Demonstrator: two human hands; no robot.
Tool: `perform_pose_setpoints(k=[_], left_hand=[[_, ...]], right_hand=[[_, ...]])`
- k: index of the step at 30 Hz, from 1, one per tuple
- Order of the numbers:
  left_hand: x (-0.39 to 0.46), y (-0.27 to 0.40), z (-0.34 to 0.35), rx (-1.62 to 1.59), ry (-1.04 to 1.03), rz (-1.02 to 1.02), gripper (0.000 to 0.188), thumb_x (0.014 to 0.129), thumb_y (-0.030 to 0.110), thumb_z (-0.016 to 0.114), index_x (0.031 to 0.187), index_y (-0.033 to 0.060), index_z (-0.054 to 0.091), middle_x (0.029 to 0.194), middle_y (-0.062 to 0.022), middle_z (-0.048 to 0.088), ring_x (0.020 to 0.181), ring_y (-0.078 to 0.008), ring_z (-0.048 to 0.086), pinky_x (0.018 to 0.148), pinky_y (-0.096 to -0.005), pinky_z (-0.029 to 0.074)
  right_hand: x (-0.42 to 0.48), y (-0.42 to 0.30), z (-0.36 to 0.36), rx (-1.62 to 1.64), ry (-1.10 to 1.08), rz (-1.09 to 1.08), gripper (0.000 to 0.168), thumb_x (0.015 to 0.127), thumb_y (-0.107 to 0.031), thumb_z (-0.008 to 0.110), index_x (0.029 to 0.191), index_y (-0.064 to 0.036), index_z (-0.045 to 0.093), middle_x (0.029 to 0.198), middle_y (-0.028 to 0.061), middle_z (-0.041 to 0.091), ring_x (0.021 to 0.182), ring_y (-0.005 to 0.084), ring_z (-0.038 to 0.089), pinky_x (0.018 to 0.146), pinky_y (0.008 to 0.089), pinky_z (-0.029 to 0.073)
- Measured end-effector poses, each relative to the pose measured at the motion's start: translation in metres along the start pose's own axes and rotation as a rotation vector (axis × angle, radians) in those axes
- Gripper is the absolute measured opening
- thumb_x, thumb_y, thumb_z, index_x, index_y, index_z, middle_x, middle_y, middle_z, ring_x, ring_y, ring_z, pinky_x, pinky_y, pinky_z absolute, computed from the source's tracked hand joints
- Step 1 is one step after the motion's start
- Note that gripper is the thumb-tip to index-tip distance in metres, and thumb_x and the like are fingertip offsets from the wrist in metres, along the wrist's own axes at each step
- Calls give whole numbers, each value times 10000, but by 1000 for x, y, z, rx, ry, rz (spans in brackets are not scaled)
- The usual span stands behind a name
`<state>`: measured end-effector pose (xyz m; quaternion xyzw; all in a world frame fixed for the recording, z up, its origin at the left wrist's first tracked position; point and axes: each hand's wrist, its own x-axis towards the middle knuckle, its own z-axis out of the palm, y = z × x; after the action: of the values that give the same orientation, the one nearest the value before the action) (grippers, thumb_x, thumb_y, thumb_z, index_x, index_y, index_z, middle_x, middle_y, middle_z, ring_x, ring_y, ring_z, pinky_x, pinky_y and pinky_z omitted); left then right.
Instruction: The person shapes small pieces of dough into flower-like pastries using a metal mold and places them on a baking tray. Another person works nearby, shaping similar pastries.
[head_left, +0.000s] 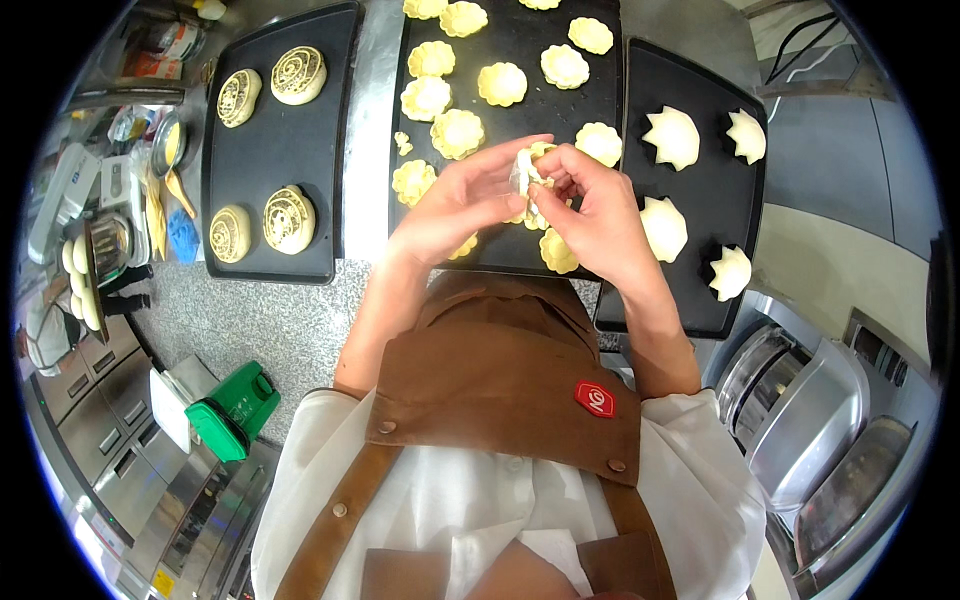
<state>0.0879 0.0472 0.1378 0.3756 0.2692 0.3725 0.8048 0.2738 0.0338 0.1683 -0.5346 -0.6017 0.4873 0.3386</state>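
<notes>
Between my two hands, over the near part of the middle black baking tray (517, 251), is a small fluted piece of pale yellow dough (538, 154) with a whitish, partly clear edge. My left hand (472, 195) cups it from the left, thumb and fingers around it. With thumb and fingertips, my right hand (589, 202) pinches it from the right. Several flower-shaped dough shells (502, 84) lie on the tray around and beyond my hands. Some shells just below my fingers are partly hidden. A few dough scraps (403, 143) rest near the tray's left side.
The left black tray (274, 165) holds round buns with dark swirled patterns (289, 220). On the right tray (694, 90) are star-topped pale pieces (671, 139). A metal bowl (169, 144) and blue cloth (183, 235) lie far left. Beyond the floor's green bin (238, 411), a person (46, 337) stands near a bun tray.
</notes>
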Motion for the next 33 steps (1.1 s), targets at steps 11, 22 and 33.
perform_pose_setpoints(k=[11,22,33], left_hand=[[3,-2,15,508,134,49,656,825,-71,547,1467,25,454,1222,-62,623,1084,-118,599,946,-293,494],[6,-18,24,717,386,172,496,806,43,648,1294,-1,572,964,-150,704,881,-156,682,777,-311,541],[8,-24,23,778,413,218,447,833,35,646,1275,1,590,989,-203,711,908,-279,725,778,-354,555]], right_hand=[[-2,-2,4,-127,62,-73,139,851,-17,643,978,9,591,851,170,652,675,291,663,601,362,509],[-1,0,5,-197,108,-95,106,850,-46,631,928,5,581,873,191,653,733,376,660,625,418,513],[0,-2,6,-264,140,-31,110,854,-77,654,906,-4,591,847,199,662,723,379,669,638,438,523]])
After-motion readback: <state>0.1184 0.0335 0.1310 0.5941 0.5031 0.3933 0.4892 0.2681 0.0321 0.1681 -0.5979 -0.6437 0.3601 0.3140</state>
